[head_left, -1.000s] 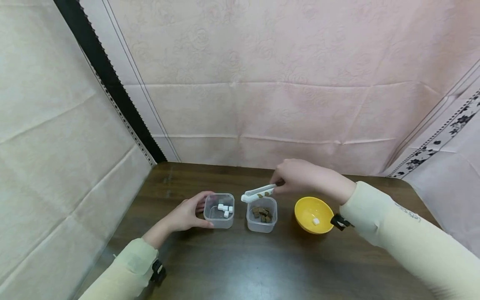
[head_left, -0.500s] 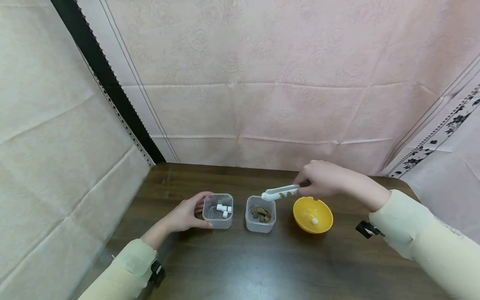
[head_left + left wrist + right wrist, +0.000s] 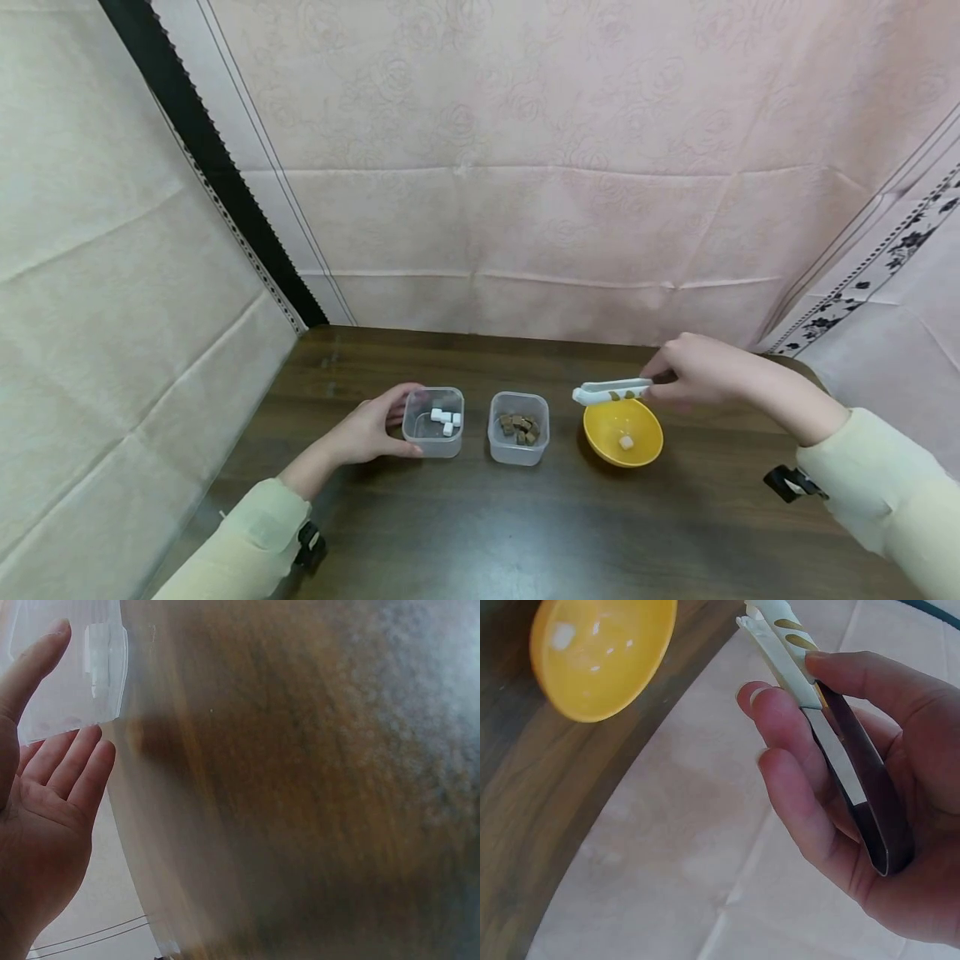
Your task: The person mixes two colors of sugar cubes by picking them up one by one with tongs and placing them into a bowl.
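My left hand holds a clear plastic container at its left side, thumb in front and fingers behind. Several white cubes lie inside it. In the right wrist view, my right hand pinches a pair of small tongs with dark metal arms and pale, leaf-patterned ends. The head view has the tongs level over the far rim of a yellow bowl, their tips pointing left. A single white cube sits in that bowl. I cannot tell whether the tongs' tips grip anything.
Between the held container and the bowl stands a second clear container with several brown cubes. All rest on a dark wooden table. Pale cloth hangs behind the table, and another sheet hangs at the left.
My right hand has carried the tongs rightward, from over the brown cubes' container to over the bowl's far rim. My left hand has stayed on its container.
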{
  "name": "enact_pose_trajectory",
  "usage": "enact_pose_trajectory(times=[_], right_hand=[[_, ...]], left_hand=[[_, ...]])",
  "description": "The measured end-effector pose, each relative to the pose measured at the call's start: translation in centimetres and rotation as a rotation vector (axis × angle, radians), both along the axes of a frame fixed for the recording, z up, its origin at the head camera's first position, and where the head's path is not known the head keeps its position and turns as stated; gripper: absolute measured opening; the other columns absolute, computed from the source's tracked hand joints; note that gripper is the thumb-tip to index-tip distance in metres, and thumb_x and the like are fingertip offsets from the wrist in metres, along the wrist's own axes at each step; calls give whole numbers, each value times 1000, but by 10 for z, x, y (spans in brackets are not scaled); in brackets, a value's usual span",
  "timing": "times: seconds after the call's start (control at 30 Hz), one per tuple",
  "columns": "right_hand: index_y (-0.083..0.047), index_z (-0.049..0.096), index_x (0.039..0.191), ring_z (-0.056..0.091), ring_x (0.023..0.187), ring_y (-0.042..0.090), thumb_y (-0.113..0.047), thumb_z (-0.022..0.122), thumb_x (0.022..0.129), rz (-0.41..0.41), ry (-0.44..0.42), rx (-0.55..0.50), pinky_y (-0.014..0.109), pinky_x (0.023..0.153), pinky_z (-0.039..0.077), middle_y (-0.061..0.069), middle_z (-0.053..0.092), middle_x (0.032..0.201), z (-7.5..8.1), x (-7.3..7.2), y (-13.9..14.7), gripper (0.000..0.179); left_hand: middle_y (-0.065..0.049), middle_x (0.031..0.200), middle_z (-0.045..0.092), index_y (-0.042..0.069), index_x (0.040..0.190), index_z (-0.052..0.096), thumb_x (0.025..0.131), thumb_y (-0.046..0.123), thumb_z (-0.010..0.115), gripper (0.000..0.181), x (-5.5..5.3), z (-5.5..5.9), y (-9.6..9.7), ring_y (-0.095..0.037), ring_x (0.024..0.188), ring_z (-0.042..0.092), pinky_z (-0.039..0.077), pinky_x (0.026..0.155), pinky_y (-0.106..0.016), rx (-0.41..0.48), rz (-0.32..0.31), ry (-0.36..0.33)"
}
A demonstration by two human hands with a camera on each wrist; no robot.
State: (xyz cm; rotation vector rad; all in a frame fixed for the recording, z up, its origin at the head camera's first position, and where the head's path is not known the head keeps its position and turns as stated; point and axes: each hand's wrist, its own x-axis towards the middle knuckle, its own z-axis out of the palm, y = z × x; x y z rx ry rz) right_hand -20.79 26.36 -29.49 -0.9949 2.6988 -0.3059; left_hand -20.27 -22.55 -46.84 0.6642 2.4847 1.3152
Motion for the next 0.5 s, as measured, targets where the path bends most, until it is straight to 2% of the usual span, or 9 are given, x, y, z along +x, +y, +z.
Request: enact_pose_trajectory(times=[0.2,0.37,0.5], right_hand=[[-30,71,77,46,50,0,-20,73,98,-38,-35,3,21,48,36,-19,49,55,-8,2,15,24],[-26,75,82,54,50,3,-19,74,98,-75,-69,10,22,49,42,-16,56,58,-16,2,21,18],[-27,76,83,57,49,5,-20,74,97,-107,-96,36,23,49,42,-15,57,58,-25,2,25,16]], left_hand=[[-20,154,54,12,157,42,83,21,95,91,0,0,0,-41,142,55,48,113,-51,-14,4,1],[-21,154,53,12,157,42,84,21,95,91,1,2,0,-41,142,55,48,113,-52,-19,8,1],[-20,155,53,12,158,41,84,21,94,91,2,2,1,-41,142,55,48,113,-51,-17,3,-2]])
